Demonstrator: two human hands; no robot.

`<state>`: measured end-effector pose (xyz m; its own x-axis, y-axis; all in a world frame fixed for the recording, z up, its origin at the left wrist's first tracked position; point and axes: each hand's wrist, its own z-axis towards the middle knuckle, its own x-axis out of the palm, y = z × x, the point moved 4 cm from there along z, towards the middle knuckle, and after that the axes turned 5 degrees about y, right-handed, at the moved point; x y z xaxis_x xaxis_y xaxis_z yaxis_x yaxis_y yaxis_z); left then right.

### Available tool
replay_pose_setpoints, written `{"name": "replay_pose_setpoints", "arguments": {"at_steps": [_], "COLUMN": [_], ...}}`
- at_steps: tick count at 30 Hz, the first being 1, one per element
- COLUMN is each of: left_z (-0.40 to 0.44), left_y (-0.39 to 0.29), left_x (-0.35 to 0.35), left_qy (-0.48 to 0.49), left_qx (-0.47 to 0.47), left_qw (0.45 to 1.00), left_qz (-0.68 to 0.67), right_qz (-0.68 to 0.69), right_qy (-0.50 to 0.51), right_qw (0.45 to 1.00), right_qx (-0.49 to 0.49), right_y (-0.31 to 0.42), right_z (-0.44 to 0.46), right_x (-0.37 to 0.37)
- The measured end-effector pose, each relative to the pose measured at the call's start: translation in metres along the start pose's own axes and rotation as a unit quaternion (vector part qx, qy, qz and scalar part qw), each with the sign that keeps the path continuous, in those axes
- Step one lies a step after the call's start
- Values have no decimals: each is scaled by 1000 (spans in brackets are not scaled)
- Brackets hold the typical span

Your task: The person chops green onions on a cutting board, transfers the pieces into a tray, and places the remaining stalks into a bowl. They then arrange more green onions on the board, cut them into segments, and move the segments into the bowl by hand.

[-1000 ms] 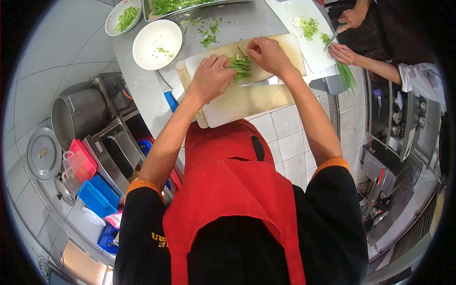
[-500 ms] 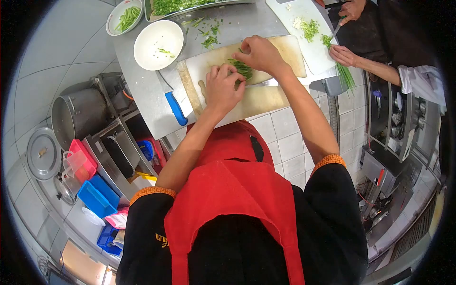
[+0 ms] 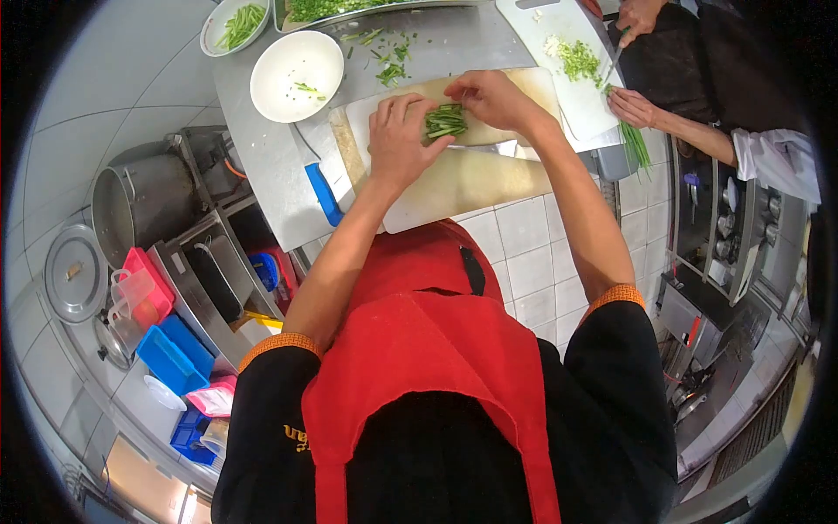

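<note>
A small bundle of cut green onion pieces [image 3: 445, 120] lies on the pale cutting board [image 3: 524, 87], between my two hands. My left hand [image 3: 401, 135] curls around the bundle's left side, its thumb along the near edge. At the right end of the bundle, the curled fingers of my right hand [image 3: 493, 98] press against the pieces; its fingertips are partly hidden. Just below my hands a knife's metal blade [image 3: 496, 148] rests flat on the board; I cannot make out its handle clearly.
A white bowl [image 3: 297, 77] with a few green bits and a blue-handled tool [image 3: 325, 194] are to the left. Green scraps [image 3: 393, 65] lie behind the board. At right, a co-worker's hands [image 3: 633, 106] cut greens on a white board [image 3: 602, 118].
My hands have moved slightly apart, left hand leftward and right hand rightward, so more of the green bundle and the knife blade shows. The co-worker's cutting hand has shifted a little.
</note>
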<state>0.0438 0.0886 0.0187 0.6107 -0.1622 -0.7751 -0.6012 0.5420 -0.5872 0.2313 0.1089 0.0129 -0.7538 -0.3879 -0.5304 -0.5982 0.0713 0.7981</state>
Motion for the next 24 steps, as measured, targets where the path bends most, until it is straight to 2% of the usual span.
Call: {"name": "replay_pose_setpoints", "arguments": {"at_steps": [2, 6, 8, 9, 11, 15, 17, 18, 21, 23, 24], "left_z": [2, 4, -6, -14, -34, -51, -44, -38, -3, 18, 29], "left_y": [7, 19, 16, 14, 14, 5, 3, 10, 50, 92, 112], "left_x": [0, -6, -13, -15, -8, 4, -11, -25, -79, -107, -115], "left_qy": [27, 69, 93, 93, 118, 133, 67, 65, -90, -38, 11], "left_qx": [40, 58, 37, 37, 7, -22, -26, -32, -44, -54, -64], "left_qw": [999, 995, 993, 993, 980, 978, 987, 985, 993, 996, 992], "left_qz": [-12, -46, 56, 57, 157, 157, 143, 154, 63, 62, 112], "right_qz": [-53, -50, -237, -237, -357, -374, -358, -338, -294, -270, -248], "right_qy": [-3, -6, -98, -98, -122, -117, -137, -158, -204, -229, -242], "right_qw": [998, 999, 966, 966, 925, 917, 921, 924, 930, 931, 935], "right_qx": [-26, -1, -19, -20, 35, 73, 75, 84, 84, 90, 73], "right_y": [3, 7, 13, 15, 15, -7, -6, -4, 7, 13, 16], "right_z": [-6, -17, -29, -38, -58, -85, -89, -91, -101, -110, -114], "right_x": [-2, 1, 3, 10, 23, 56, 56, 56, 39, 27, 21]}}
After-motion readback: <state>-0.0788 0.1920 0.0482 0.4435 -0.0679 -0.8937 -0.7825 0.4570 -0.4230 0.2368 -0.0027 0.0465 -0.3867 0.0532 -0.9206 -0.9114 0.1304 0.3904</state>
